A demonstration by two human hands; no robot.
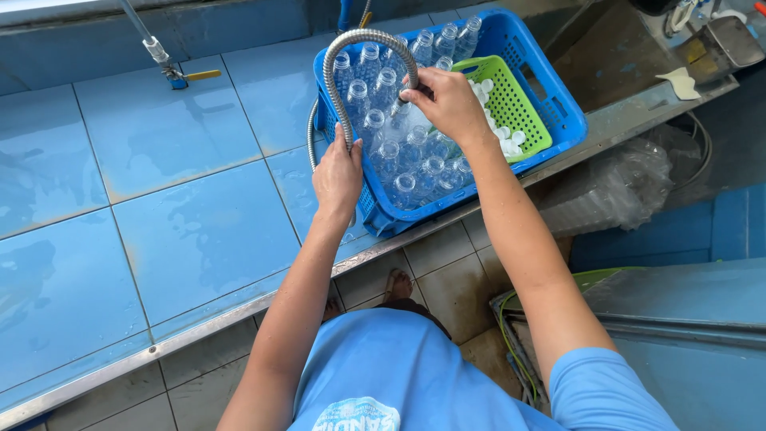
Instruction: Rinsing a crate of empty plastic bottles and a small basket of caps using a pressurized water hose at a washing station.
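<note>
Left hand (337, 177) gripping metal hose (351, 48) beside blue crate (558, 112), right hand (447, 102) pinching hose nozzle over clear bottles (399, 160) inside crate

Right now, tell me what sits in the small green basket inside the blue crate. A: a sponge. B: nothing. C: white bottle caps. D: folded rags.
C: the green basket in the blue crate holds small white caps, beside the clear bottles.

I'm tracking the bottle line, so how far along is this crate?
Done: clear bottles stand uncapped in the blue crate. In hand: right hand aims the metal hose into one; left hand steadies it. Left: white caps wait in the green basket.
</note>
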